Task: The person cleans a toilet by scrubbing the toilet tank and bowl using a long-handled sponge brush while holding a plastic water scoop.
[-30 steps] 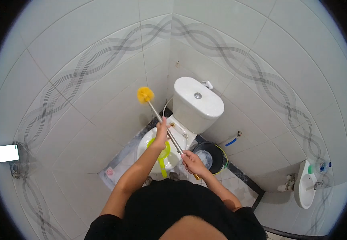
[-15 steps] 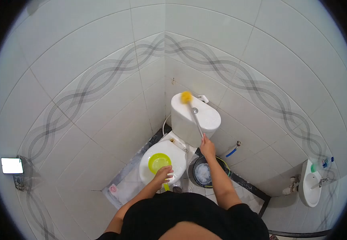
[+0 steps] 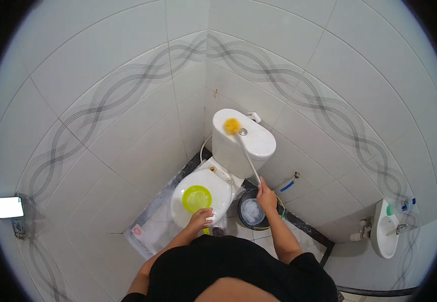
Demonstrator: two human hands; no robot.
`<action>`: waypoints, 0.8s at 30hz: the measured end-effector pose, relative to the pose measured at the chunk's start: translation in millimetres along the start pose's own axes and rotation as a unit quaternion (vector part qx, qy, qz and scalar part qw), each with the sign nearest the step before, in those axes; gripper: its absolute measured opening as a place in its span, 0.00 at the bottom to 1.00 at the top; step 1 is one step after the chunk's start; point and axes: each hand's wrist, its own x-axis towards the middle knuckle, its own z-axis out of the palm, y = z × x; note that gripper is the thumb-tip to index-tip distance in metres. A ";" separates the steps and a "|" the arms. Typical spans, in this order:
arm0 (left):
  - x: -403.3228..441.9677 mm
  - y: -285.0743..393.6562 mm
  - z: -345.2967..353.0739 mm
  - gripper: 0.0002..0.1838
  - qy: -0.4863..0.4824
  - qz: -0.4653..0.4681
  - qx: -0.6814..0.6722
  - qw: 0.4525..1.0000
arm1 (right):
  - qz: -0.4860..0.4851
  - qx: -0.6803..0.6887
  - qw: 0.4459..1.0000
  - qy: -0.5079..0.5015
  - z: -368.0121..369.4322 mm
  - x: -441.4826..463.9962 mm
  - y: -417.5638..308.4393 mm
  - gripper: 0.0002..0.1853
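Note:
My right hand (image 3: 267,196) is closed around the long pale handle of a toilet brush (image 3: 232,126). Its round yellow head, a little blurred, touches or hovers just over the white cistern lid (image 3: 259,140), left of the round flush button (image 3: 243,132). My left hand (image 3: 200,219) has curled fingers at the handle of a lime-green water dipper (image 3: 196,199), which is over the closed white toilet lid (image 3: 180,212). The dipper's handle end shows below the hand. Whether the dipper rests on the lid, I cannot tell.
Right of the toilet stands a dark bucket (image 3: 242,200) with foamy water. A tap with a blue hose end (image 3: 289,185) juts from the tiled wall. A small washbasin (image 3: 387,236) hangs at the right. A bright screen (image 3: 10,207) is at the far left.
The brush head has come toward me across the cistern lid, and my right hand has drawn back with it. My left hand stays at the dipper. The whole view has shifted slightly.

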 end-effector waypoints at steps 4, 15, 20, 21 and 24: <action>0.8 1.6 5.1 0.23 -0.014 0.003 0.020 1.000 | 0.002 0.175 0.972 0.156 29.3 -19.9 29.7 0.20; 13.3 -2.5 14.3 0.22 -0.074 -0.013 0.068 0.995 | 0.038 0.119 0.986 0.107 21.4 -60.1 29.4 0.19; 13.4 -4.3 13.0 0.22 -0.067 0.000 0.069 0.995 | 0.030 0.166 0.976 0.136 29.0 -64.1 48.1 0.19; 13.4 -5.7 12.7 0.22 -0.062 0.008 0.064 0.996 | 0.015 0.175 0.968 0.177 35.4 -67.2 51.3 0.19; 13.0 -5.8 12.4 0.22 -0.064 -0.023 0.059 0.996 | -0.009 0.177 0.972 0.157 18.5 -87.0 49.1 0.19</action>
